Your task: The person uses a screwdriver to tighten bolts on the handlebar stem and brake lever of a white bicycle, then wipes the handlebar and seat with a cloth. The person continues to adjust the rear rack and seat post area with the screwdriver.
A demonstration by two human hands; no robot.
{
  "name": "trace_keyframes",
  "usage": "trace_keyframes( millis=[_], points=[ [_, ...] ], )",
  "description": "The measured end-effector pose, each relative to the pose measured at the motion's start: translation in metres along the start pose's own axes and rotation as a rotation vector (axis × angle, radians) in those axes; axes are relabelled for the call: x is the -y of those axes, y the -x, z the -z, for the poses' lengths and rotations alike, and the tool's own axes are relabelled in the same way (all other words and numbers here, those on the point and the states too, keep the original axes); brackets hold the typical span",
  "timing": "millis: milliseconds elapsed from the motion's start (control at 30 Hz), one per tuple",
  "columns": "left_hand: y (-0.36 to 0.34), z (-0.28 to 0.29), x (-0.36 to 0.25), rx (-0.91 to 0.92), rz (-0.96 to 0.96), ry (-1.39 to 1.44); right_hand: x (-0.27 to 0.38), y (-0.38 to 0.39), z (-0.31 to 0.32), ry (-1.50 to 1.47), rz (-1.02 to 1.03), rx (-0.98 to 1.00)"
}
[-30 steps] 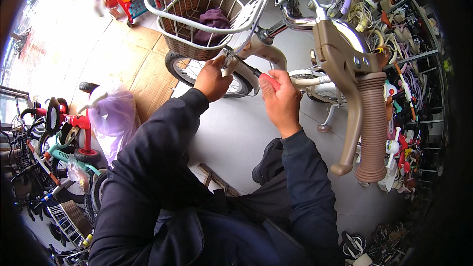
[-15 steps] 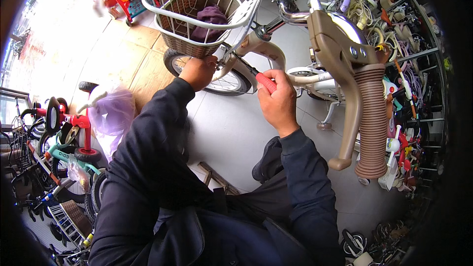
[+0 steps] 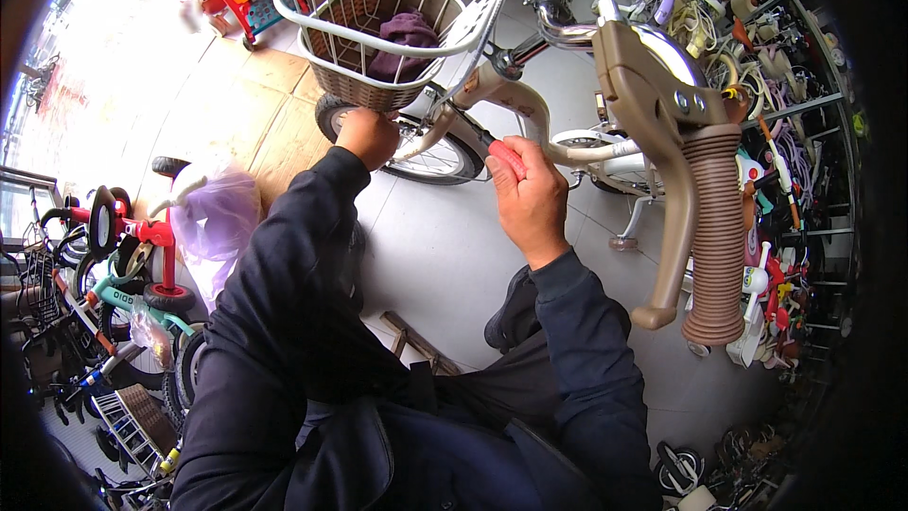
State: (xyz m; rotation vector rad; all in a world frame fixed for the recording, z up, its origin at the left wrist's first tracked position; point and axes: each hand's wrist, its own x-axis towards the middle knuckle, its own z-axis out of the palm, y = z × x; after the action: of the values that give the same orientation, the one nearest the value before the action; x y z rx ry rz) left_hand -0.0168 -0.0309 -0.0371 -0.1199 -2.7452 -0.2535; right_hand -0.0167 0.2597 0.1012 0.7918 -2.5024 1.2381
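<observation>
A cream bicycle (image 3: 515,99) stands in front of me, its front wheel (image 3: 456,168) below the wicker-and-wire basket (image 3: 445,8). My left hand (image 3: 369,137) is closed beside that wheel, just under the basket; its fingertips are hidden, so what it grips cannot be seen. In my right hand (image 3: 532,203) is a tool with a red ribbed handle (image 3: 508,159), held to the right of the wheel and angled toward the fork. The tool's dark front end reaches toward the frame; its tip is hard to make out. A dark purple cloth (image 3: 407,38) lies in the basket.
Close at right, the brown brake lever (image 3: 679,218) and ribbed handlebar grip (image 3: 711,237) jut toward me. Small bikes (image 3: 142,303) and a purple plastic bag (image 3: 218,218) stand at left. Racks of parts (image 3: 804,132) line the right. Cardboard (image 3: 270,99) lies beyond the wheel.
My left hand has shifted slightly left and down, its fingers turning out of sight. My right hand and the red-handled tool have dipped slightly. The bicycle stays nearly still.
</observation>
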Motion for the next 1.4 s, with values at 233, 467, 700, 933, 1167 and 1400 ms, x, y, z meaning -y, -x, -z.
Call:
trace_keyframes(
  millis=[233, 467, 700, 933, 1167, 1400],
  points=[
    [-0.003, 0.007, -0.004, 0.114, -0.054, -0.05, -0.001, 0.002, 0.002, -0.009, -0.052, 0.099],
    [-0.011, 0.044, -0.038, 0.3, 0.199, 0.367, -0.005, 0.002, -0.001, -0.031, -0.021, 0.08],
    [-0.014, 0.06, -0.053, 0.272, 0.229, 0.483, -0.009, 0.007, -0.006, -0.084, -0.152, 0.119],
    [-0.017, 0.057, -0.051, 0.338, 0.338, 0.419, -0.018, 0.008, -0.001, -0.038, -0.147, 0.066],
    [-0.015, 0.05, -0.046, 0.326, 0.268, 0.317, -0.004, 0.003, 0.015, -0.008, -0.103, 0.008],
    [-0.015, 0.066, -0.057, 0.275, 0.409, 0.129, 0.017, -0.003, 0.026, -0.068, -0.04, -0.119]
  ],
)
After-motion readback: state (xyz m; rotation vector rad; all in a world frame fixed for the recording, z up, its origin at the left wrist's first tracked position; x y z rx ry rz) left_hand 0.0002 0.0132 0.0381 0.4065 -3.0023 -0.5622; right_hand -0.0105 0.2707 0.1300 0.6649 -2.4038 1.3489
